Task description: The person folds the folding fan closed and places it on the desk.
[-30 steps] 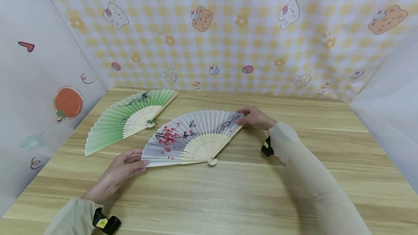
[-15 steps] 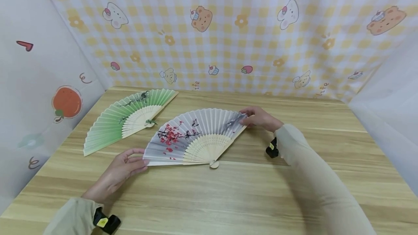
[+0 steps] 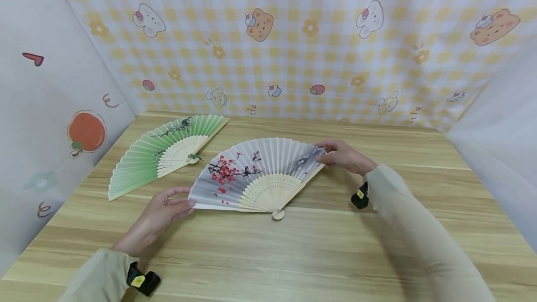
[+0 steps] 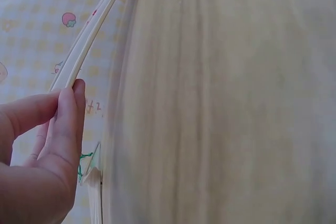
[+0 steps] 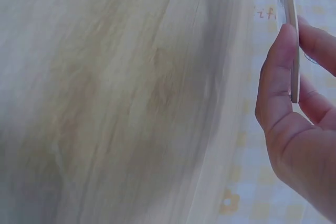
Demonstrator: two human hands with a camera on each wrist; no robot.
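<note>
A grey-white folding fan [image 3: 260, 167] with red blossoms and small birds is spread wide in the middle of the head view. Its pale slatted ribs meet at a round pivot end pointing toward the person. My left hand [image 3: 161, 216] pinches the fan's left outer corner between thumb and fingers, as the left wrist view of the hand [image 4: 47, 135] also shows. At the opposite corner my right hand [image 3: 346, 156] pinches the outer rib; in the right wrist view, thumb and fingers lie on either side of the rib [image 5: 294, 72].
A green folding fan [image 3: 144, 155] with dark branches lies spread on the wooden table [image 3: 285, 260] at the back left, a green tassel by its pivot. A checked yellow cloth [image 3: 285, 59] hangs behind, and a white cloth [image 3: 46, 106] stands at the left.
Both hands have moved slightly to the right with the grey-white fan, the right hand somewhat farther. The green fan stays where it was.
</note>
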